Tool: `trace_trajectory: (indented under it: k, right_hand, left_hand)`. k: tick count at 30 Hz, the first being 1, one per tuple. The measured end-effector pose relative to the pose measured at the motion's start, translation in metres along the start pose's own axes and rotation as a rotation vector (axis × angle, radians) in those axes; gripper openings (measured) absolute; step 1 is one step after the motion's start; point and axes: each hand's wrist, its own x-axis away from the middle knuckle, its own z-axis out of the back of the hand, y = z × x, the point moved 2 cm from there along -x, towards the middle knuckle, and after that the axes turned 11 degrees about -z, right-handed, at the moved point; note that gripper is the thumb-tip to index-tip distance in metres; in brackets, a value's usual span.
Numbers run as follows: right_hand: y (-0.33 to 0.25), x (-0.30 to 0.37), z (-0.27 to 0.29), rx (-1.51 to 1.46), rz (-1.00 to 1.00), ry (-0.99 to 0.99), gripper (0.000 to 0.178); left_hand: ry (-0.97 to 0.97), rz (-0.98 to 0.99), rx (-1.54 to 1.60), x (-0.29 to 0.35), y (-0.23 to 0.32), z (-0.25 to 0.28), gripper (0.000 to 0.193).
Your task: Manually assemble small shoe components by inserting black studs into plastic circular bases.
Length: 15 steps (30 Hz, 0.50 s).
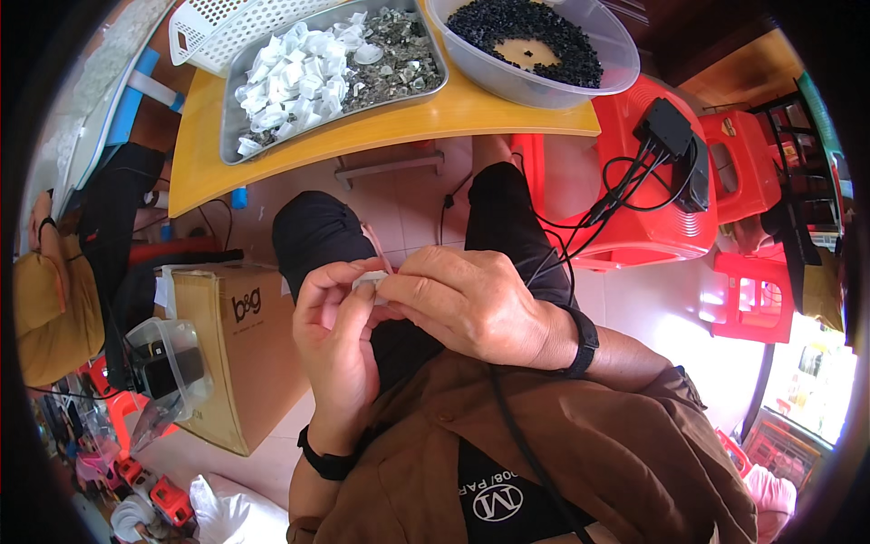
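Held piece (pixel 367 278): whitish. Surface (pixel 381 130): yellow-orange. Tray (pixel 227 127): silver-grey. Heaped pieces (pixel 294 77): white. Basket (pixel 213 32): white, patterned with holes. Tub (pixel 544 97): translucent; its granules (pixel 573 63) are black. Stools (pixel 657 238): red. Carton (pixel 263 363): tan. Overshirt (pixel 598 426): brown. Wristbands (pixel 585 340): black.

A brown buttoned shirt (pixel 625 444) falls open over a black T-shirt (pixel 474 524) (a white ringed emblem (pixel 498 503) on it), with black trousers (pixel 313 231) and black wristbands (pixel 583 343); a black cable (pixel 517 426) crosses the front.

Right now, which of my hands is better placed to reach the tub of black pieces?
Probably your right hand: it's nearer the tub; your left hand pinches the white piece.
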Motion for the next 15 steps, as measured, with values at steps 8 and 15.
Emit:
trace_trajectory:
  k: [8, 15]
  right_hand:
    - [0.0054, -0.0046, 0.0008, -0.132, -0.113, 0.005, 0.036]
    - [0.0039, -0.0074, -0.0051, -0.146, -0.182, -0.026, 0.033]
  left_hand:
    - [0.034, 0.058, 0.129, -0.0036, -0.0030, 0.0012, 0.013]
    - [0.025, 0.089, 0.138, -0.0077, -0.0052, 0.0073, 0.011]
